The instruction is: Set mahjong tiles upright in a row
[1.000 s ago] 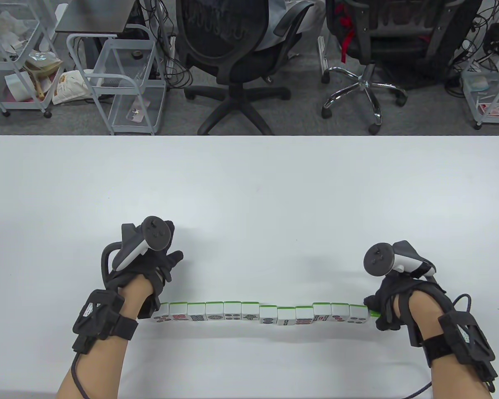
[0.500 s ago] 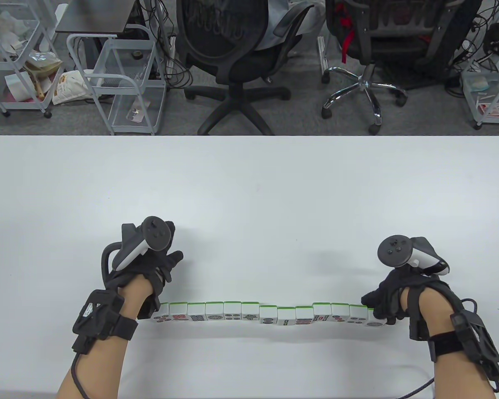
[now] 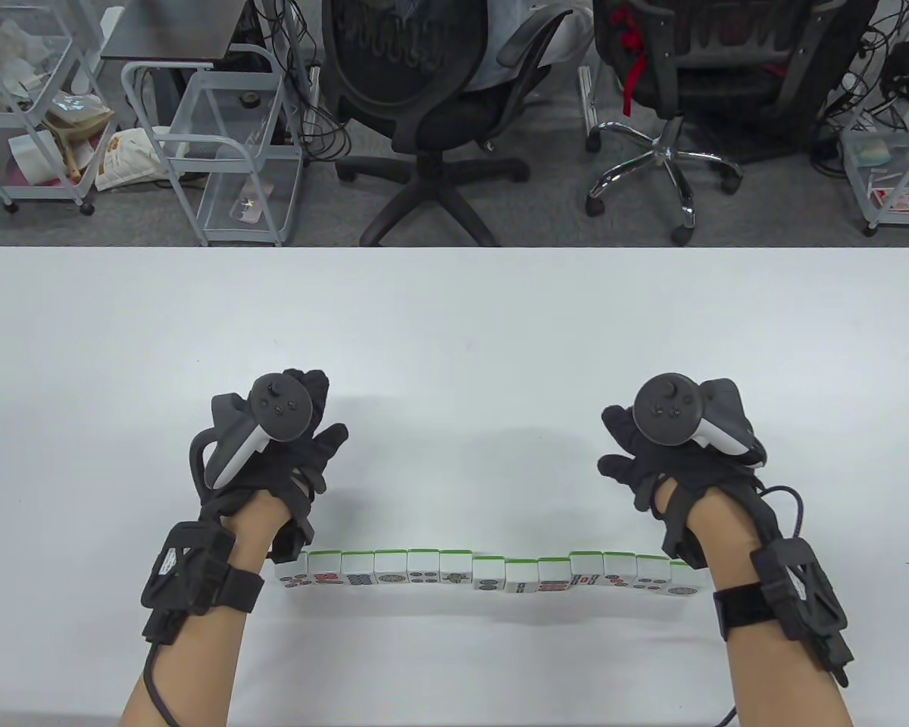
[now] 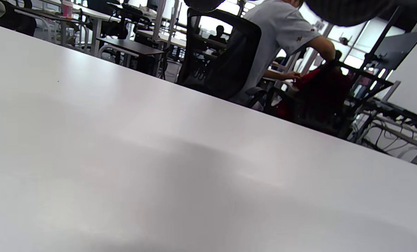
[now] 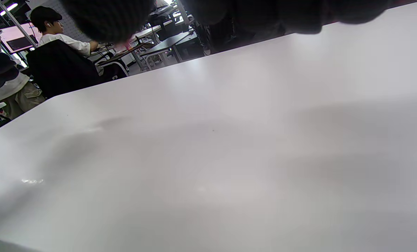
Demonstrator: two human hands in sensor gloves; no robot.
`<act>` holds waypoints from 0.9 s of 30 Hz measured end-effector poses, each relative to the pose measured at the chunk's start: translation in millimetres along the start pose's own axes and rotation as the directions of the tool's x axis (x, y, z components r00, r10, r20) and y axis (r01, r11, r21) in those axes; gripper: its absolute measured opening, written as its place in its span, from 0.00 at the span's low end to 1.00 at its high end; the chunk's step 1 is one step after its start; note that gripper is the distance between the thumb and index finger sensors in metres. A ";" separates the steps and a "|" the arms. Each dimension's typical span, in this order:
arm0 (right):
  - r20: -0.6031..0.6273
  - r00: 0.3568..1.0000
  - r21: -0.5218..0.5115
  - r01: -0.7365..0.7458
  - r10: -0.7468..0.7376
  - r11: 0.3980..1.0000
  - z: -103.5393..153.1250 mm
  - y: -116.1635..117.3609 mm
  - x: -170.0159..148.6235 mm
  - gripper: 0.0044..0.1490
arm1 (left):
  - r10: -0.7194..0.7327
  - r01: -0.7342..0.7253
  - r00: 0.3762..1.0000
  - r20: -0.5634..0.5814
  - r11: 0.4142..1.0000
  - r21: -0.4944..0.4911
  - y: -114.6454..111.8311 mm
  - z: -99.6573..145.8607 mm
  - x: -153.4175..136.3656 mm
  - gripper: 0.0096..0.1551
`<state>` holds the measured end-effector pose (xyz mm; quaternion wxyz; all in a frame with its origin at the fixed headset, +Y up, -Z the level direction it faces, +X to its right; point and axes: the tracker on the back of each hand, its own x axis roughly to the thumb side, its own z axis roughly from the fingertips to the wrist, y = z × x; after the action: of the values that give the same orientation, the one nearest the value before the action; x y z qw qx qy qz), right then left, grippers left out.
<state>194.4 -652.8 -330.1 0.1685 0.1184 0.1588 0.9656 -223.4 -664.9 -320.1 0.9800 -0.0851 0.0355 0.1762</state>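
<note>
Left hand (image 3: 273, 462) spread flat above the tabletop (image 3: 454, 333), fingers (image 3: 326, 443) loose and gripping nothing, tracker (image 3: 261, 432) strapped across its back. Right hand (image 3: 674, 469) likewise relaxed and unclenched, fingers (image 3: 617, 424) pointing away from the body, tracker (image 3: 685, 416) riding on top, nothing held. Both hands beyond the far side of the tile row, one near each end, apart from the tiles in the table view; wrists crossing just outside the row's two ends, the left glove's cuff close against the leftmost tile, contact not certain.

Row of tiles (image 3: 492, 572) standing upright near the front edge of the tabletop, side by side and touching, white faces with red, green and dark markings turned toward the person, green backs showing as a thin strip along the top. Line not quite straight: middle tiles set slightly nearer the person than those toward the ends. Rightmost tile (image 3: 683, 581) partly hidden behind the right wrist.

Left wrist view: bare tabletop (image 4: 159, 157) tilted across the picture, a dark blur of glove at the top edge, seated person in a white shirt (image 4: 282, 38) beyond. Right wrist view: dark gloved fingers (image 5: 107, 17) hanging in from the top edge over pale tabletop (image 5: 229, 157), a sliver of green at the bottom left corner.

Beyond the table, two black office chairs (image 3: 439, 98) and white wire carts (image 3: 220, 144) on grey carpet.
</note>
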 end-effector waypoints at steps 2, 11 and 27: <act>0.004 0.999 -0.039 0.054 -0.054 0.998 -7.7 4.0 3.5 0.53 | 0.060 -0.060 0.998 0.027 0.998 0.000 -3.7 -1.2 2.0 0.48; -0.003 0.974 -0.129 0.225 -0.227 0.966 -16.2 41.1 -0.9 0.56 | 0.256 -0.252 0.967 0.011 0.957 -0.141 -35.6 -9.4 -22.1 0.50; -0.016 0.995 -0.086 0.099 -0.101 0.991 -11.8 47.2 -0.4 0.56 | 0.204 -0.199 0.979 0.022 0.970 -0.137 -38.1 -6.0 -20.9 0.49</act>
<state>177.8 -698.2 -324.7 0.2198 0.0931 0.1251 0.9630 -229.9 -708.3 -318.0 0.9496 -0.1437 0.0144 0.2783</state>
